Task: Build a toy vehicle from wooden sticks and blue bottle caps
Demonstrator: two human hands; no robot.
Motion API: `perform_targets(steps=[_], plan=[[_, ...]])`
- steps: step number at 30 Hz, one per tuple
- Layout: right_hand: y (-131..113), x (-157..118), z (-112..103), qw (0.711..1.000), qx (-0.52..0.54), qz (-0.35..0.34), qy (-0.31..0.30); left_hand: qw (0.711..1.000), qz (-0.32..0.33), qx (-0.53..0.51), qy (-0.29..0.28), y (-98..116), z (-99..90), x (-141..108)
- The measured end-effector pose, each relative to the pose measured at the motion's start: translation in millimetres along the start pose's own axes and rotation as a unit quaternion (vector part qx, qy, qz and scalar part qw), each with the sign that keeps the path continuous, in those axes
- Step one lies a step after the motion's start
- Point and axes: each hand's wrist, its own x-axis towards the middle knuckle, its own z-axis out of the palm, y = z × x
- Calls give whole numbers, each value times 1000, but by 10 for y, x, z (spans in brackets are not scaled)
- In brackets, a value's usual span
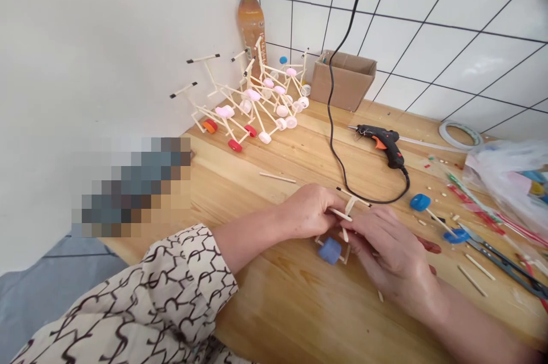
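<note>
Both hands meet over the wooden table, around a small stick model with a blue bottle cap [330, 250] at its lower end. My left hand [314, 210] is closed on the model's thin sticks from the left. From the right, my right hand [394, 247] pinches the sticks too, its fingers bent. A crossbar with dark tips [353, 197] rises just beyond the fingers. Where the sticks join is partly hidden by the fingers. Beside my right hand lies a stick with blue caps on its ends [420, 202].
Several finished stick models [252, 96] stand at the back left near a drink bottle [252, 21]. A cardboard box [342, 81], a glue gun [383, 141] with its black cord, a tape roll [460, 134], scissors [500, 261] and a plastic bag [505, 170] are also about.
</note>
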Motion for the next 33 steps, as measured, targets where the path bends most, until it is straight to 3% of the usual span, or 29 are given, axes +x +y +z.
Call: perform_targets(steps=[19,28,33], plan=[[17,-2,10,1000,-9,16,-14,999,-32,17,11,30,7,-18],[39,-14,18,999,1,36,-14,999,-31,2,12,57,6,-21],[44,-10,-23,998,9,63,-11,996,-69,-48,14,60,16,-25]])
